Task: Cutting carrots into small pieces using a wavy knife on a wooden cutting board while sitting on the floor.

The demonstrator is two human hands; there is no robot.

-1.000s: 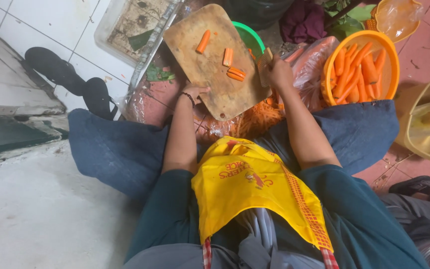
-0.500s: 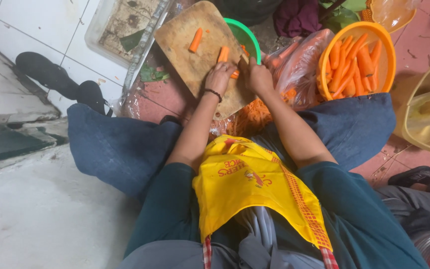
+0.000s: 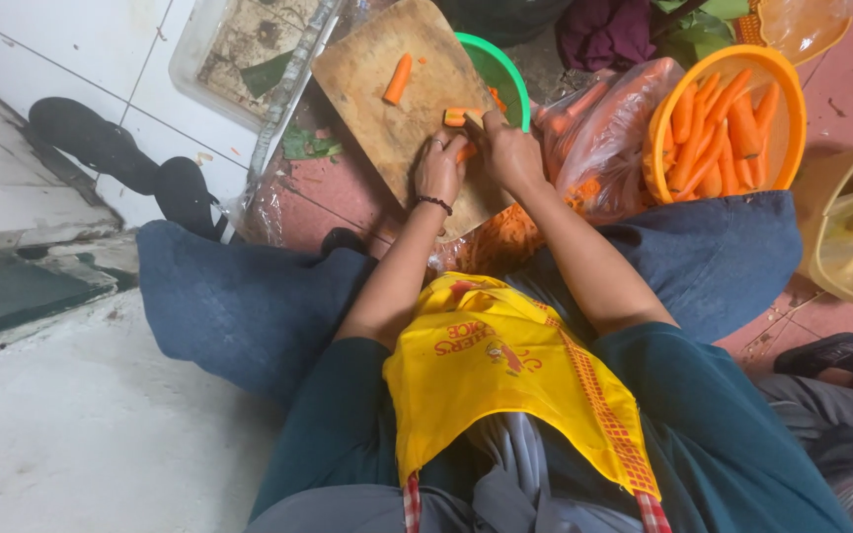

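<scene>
So far you have only a few cut carrot pieces (image 3: pixel 399 78) on the wooden board (image 3: pixel 367 74), your left hand (image 3: pixel 439 170) pinning a carrot (image 3: pixel 464 117) there, your right hand (image 3: pixel 507 153) closed beside it, and the orange basket (image 3: pixel 788 94) still full.

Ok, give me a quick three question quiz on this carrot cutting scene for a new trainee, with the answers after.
1. True or false: both hands rest on the wooden cutting board.
2. What colour is the basket holding the peeled carrots?
3. Where does the single loose carrot piece lie: A) on the board, beyond the hands, B) in the green bowl, C) on the tiled floor?

Key
1. True: the left hand and right hand are side by side on it.
2. Orange.
3. A.
</scene>
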